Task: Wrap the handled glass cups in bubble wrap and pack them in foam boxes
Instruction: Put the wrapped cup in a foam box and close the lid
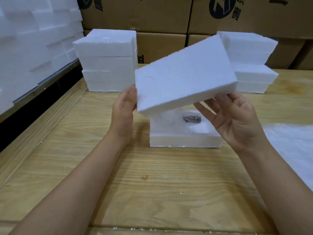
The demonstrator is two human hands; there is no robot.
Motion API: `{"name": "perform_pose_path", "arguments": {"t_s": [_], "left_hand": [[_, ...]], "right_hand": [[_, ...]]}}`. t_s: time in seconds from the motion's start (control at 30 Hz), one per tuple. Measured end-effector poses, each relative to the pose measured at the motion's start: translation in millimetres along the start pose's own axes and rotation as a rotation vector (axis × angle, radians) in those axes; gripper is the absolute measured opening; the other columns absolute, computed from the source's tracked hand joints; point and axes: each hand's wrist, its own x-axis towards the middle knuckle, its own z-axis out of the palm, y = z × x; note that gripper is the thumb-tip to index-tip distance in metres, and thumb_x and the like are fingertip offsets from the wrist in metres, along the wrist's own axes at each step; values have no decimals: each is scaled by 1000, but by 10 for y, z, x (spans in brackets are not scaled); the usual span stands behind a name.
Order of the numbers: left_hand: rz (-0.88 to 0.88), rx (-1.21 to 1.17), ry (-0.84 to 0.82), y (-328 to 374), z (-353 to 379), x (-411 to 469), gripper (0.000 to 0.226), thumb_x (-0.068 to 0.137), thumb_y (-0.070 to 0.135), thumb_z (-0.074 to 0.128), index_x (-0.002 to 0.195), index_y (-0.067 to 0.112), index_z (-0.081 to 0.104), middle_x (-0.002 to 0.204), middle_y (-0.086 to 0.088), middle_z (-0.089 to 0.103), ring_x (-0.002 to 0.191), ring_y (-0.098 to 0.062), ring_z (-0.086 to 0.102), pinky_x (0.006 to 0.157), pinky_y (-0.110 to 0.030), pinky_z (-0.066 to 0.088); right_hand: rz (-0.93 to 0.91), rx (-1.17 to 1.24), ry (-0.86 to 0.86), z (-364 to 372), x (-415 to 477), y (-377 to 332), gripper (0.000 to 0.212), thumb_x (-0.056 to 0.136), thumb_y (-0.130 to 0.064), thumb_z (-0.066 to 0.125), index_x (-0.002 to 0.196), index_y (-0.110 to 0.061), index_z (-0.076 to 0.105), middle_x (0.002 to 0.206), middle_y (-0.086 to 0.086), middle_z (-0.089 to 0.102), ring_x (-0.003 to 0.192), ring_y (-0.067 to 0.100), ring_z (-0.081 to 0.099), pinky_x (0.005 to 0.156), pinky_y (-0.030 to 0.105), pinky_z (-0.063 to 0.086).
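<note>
A white foam lid (184, 77) hangs tilted in the air above an open foam box (184, 141) on the wooden table. My left hand (124, 106) grips the lid's left corner, with the thumb on the edge. My right hand (232, 119) is palm up under the lid's right end, its fingers straight and touching the underside. Inside the box lies a bubble-wrapped bundle (192, 119) with a dark glint showing through. The lid hides the box's far part.
Stacks of foam boxes stand at the back left (106, 63) and back right (250, 63). Brown cardboard cartons (160, 16) line the rear. A sheet of bubble wrap (293, 146) lies at the right. More foam pieces (30, 39) pile beyond the table's left edge.
</note>
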Motion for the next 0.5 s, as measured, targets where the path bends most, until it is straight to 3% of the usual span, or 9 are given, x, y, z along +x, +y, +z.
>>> {"name": "perform_pose_path", "arguments": {"t_s": [0.1, 0.2, 0.27, 0.37, 0.43, 0.5], "left_hand": [[-42, -15, 23, 54, -47, -2, 75, 70, 50, 63, 128, 5, 56, 119, -4, 67, 108, -20, 63, 90, -35, 50], [-53, 10, 24, 97, -21, -29, 79, 64, 49, 63, 132, 9, 54, 117, -4, 69, 107, -21, 66, 85, -32, 53], [-42, 27, -6, 108, 13, -53, 78, 63, 47, 63, 131, 10, 54, 105, 1, 73, 98, -17, 69, 77, -27, 54], [-9, 86, -60, 93, 92, -118, 67, 66, 47, 63, 125, 14, 58, 94, -15, 63, 89, -29, 62, 74, -38, 52], [26, 122, -67, 53, 143, -167, 57, 69, 49, 61, 118, 21, 59, 88, -26, 56, 83, -39, 56, 76, -53, 49], [34, 157, -38, 2, 164, -204, 54, 70, 51, 59, 115, 22, 60, 88, -39, 55, 83, -48, 56, 83, -59, 46]], "right_hand": [[64, -85, -39, -69, -7, -29, 37, 90, -9, 53, 126, -7, 46, 104, 3, 71, 102, 22, 67, 87, 38, 54], [164, -4, -72, -200, 1, -160, 64, 92, -39, 46, 147, -15, 26, 134, 8, 58, 124, 31, 54, 98, 48, 48], [187, -107, -24, -249, 23, -227, 72, 90, -56, 44, 150, -24, 19, 133, 3, 59, 124, 28, 55, 88, 41, 54], [184, -461, 48, -286, 59, -227, 53, 85, -41, 60, 135, -38, 44, 113, -15, 68, 104, 12, 66, 69, 23, 55], [167, -535, 53, -312, 51, -193, 47, 77, -31, 63, 123, -39, 55, 106, -14, 70, 92, 9, 69, 64, 19, 54], [152, -556, 105, -314, 32, -160, 43, 73, -29, 64, 116, -35, 61, 101, -11, 72, 86, 9, 70, 61, 17, 52]]}}
